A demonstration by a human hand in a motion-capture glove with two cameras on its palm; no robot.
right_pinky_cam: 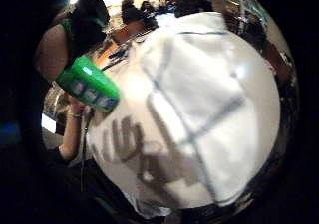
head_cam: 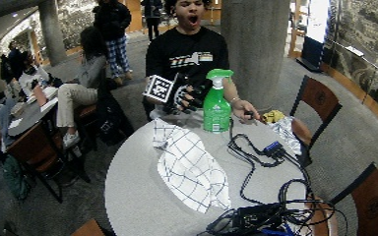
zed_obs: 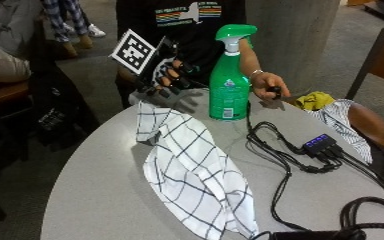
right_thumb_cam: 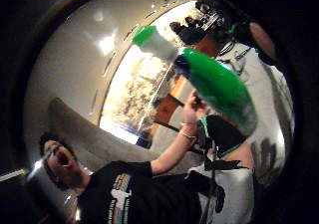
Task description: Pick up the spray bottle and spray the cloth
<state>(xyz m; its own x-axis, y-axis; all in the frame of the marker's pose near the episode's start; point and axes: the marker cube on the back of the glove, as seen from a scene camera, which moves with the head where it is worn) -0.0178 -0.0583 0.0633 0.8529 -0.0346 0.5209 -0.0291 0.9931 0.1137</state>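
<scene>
Round table (zed_obs: 99, 200), smooth grey top, one only; room behind has a round concrete column (zed_obs: 292, 40) and grey floor. Two wooden chairs (head_cam: 317, 101) with dark frames on the far side from the gloved fingers.

One cloth (zed_obs: 192, 175), white with thin dark check lines, soft and crumpled, lying flat-ish on the table. Its near corner sits just below the fingers and it runs away from them toward the table's front edge. In the little finger side palm view the cloth (right_pinky_cam: 199, 114) fills most of the frame, with finger shadows on it.

One spray bottle (zed_obs: 230, 75), green translucent plastic, green trigger head, white neck, label on the front. It stands upright on the table just beside the fingers, at the fingertip side, not touched.

Right hand (zed_obs: 169, 75) in a black glove hovers above the table edge, fingers (zed_obs: 177, 77) loosely curled downward, spread apart, holding nothing.

Bare left hand (zed_obs: 268, 85) is beyond the bottle, pinching a small dark item.

One black cable bundle (zed_obs: 278, 155) with a small hub with blue lights lies well apart from the fingers.
</scene>
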